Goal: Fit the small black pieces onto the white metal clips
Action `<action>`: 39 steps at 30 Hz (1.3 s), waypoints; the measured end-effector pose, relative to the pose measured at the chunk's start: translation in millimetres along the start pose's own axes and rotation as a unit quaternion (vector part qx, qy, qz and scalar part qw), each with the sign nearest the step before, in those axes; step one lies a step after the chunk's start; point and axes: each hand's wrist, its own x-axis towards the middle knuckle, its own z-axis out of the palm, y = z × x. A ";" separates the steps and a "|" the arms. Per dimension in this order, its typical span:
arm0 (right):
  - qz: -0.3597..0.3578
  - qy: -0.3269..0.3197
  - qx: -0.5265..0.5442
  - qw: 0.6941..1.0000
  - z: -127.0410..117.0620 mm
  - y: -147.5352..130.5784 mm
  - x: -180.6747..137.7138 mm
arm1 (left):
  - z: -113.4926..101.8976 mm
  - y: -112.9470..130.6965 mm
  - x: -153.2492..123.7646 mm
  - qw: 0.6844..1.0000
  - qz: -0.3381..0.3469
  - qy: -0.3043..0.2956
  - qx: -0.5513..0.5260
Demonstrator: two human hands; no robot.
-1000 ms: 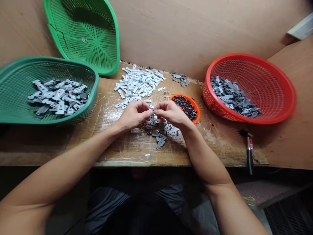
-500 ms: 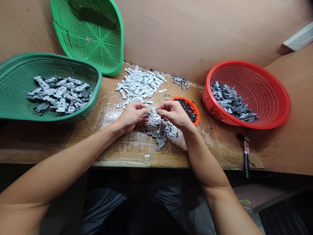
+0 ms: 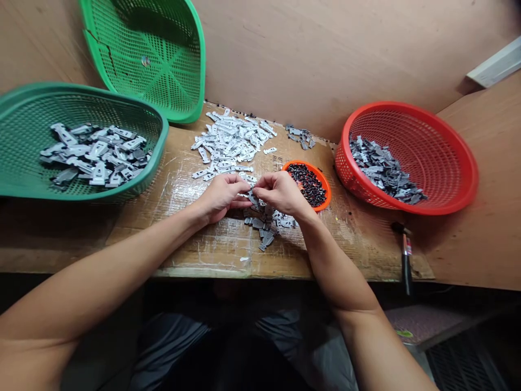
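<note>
My left hand point(image 3: 220, 196) is closed in a pinch on a small grey flat piece point(image 3: 253, 197). Fingertips of my right hand point(image 3: 281, 191) are pinched together against that piece from the other side. Whatever else my right fingers grip is too small to make out. Below both hands lies a pile of grey flat pieces point(image 3: 266, 238), partly covered by them. Just beyond my right hand stands an orange bowl point(image 3: 328, 191) of small black parts point(image 3: 308, 183). A heap of silvery slotted pieces point(image 3: 234, 138) spreads past my left hand.
A dark green basket point(image 3: 163, 144) with assembled-looking pieces stands left, a brighter green basket point(image 3: 201, 65) leaning behind it. On the right, a red basket point(image 3: 456, 163) holds grey pieces. A black-handled hammer point(image 3: 406, 266) lies at the cardboard's front edge. Wooden panels enclose the back and right.
My right hand has moved left and slightly down, closing the gap to my left hand, and its fingertips now meet the grey piece. My left hand stays nearly still.
</note>
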 end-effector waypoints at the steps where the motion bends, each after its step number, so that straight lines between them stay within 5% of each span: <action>1: 0.011 -0.002 0.006 1.000 0.5 0.8 1.1 | 0.1 0.0 -0.3 1.000 -0.001 -0.002 0.002; 8: 0.058 -0.042 0.093 0.993 0.8 14.3 9.0 | 0.7 2.4 -1.9 1.000 -0.011 -0.009 0.005; 11: 0.039 -0.011 0.087 0.995 -12.3 24.8 9.7 | -0.5 2.6 -0.8 1.000 -0.012 0.002 0.004; 16: 0.031 0.178 -0.098 0.979 -68.8 59.3 8.9 | -4.6 6.4 3.0 1.000 -0.009 0.018 0.006; 21: 0.074 0.136 -0.214 0.964 -105.1 82.4 5.4 | -8.6 13.7 6.7 0.999 -0.021 0.030 -0.019; 25: 0.090 0.072 -0.243 0.963 -95.5 88.9 11.6 | -10.5 15.9 9.3 0.997 -0.033 0.037 -0.056; 31: 0.062 0.077 -0.270 0.958 -83.9 84.4 9.2 | -7.8 15.4 4.9 0.998 -0.022 0.042 -0.034; 35: 0.031 0.098 -0.141 0.985 -79.8 62.2 -0.7 | -7.6 13.8 3.6 0.999 -0.016 0.037 -0.020; 39: 0.009 0.031 0.035 0.999 -57.7 34.1 -5.6 | -9.5 11.4 5.7 0.999 0.004 0.047 -0.020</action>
